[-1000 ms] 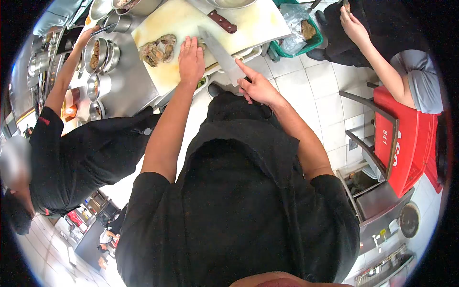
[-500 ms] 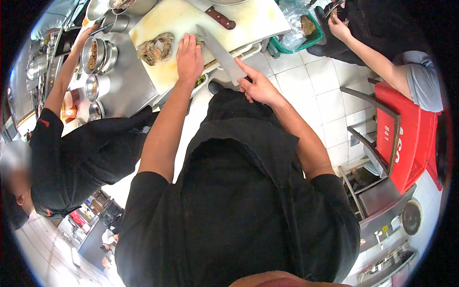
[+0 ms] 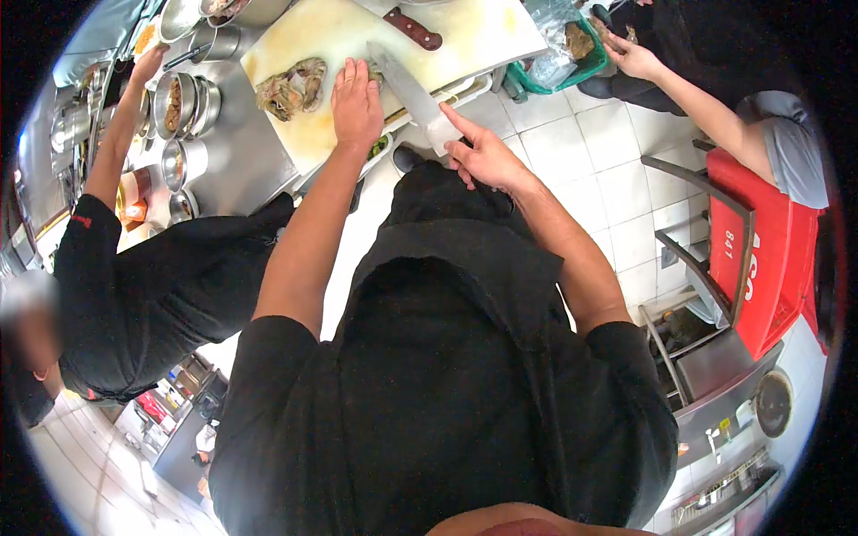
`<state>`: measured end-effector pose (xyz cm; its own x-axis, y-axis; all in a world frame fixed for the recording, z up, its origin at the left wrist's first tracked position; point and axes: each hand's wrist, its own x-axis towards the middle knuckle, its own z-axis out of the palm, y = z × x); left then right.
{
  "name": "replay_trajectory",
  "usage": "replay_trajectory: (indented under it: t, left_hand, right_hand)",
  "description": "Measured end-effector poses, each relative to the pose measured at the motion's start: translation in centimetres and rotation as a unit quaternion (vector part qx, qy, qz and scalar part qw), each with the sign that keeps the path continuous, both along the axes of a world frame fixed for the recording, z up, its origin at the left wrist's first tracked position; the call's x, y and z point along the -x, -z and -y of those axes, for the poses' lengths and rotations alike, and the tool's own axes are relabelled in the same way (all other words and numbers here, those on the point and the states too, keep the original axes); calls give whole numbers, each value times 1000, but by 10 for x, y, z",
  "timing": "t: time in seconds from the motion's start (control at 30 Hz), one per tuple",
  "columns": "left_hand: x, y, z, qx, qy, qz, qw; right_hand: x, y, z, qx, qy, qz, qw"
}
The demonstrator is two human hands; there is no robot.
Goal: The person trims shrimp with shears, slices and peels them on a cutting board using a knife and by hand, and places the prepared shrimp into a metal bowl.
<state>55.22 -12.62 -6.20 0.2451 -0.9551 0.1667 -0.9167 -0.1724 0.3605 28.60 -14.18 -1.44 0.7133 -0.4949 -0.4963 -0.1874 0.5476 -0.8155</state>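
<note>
My left hand [image 3: 357, 107] lies flat on the white cutting board [image 3: 335, 31], fingers stretched out. A bit of grey food [image 3: 375, 75] shows beside its fingers; the rest, if any, is hidden. My right hand [image 3: 485, 152] grips a large kitchen knife [image 3: 413, 96], with the index finger along the wide blade. The blade slants over the board's near edge, its tip close to my left fingers. Left of my left hand sits a pile of grey-brown raw seafood [image 3: 293, 89], apparently shrimp. Farther back on the board rests a second knife with a brown riveted handle [image 3: 413, 29].
Metal bowls [image 3: 175, 107] with food stand on the steel counter [image 3: 228, 147] at left, where a co-worker's hand [image 3: 150, 64] reaches. Right of the board is a green bin [image 3: 585, 70] with plastic bags. Another person's hand [image 3: 633, 59] is beside it. A red crate [image 3: 769, 255] stands at right.
My hands and the knife stay almost in place. The right-hand person's hand has lowered towards the bin. The left co-worker's hand has shifted slightly left.
</note>
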Motion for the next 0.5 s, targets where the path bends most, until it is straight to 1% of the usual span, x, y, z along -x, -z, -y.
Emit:
replay_trajectory:
  t: [0.3, 0.4, 0.5]
  left_hand:
    - [-1, 2, 2, -7, 2, -1, 1000]
    - [-3, 4, 3, -9, 3, 1, 1000]
    - [-5, 8, 3, 0, 11, 4, 1000]
  right_hand:
    - [-25, 1, 12, 13, 4, 7, 1000]
    - [-17, 4, 8, 62, -8, -3, 998]
    - [-17, 0, 5, 73, -15, -27, 997]
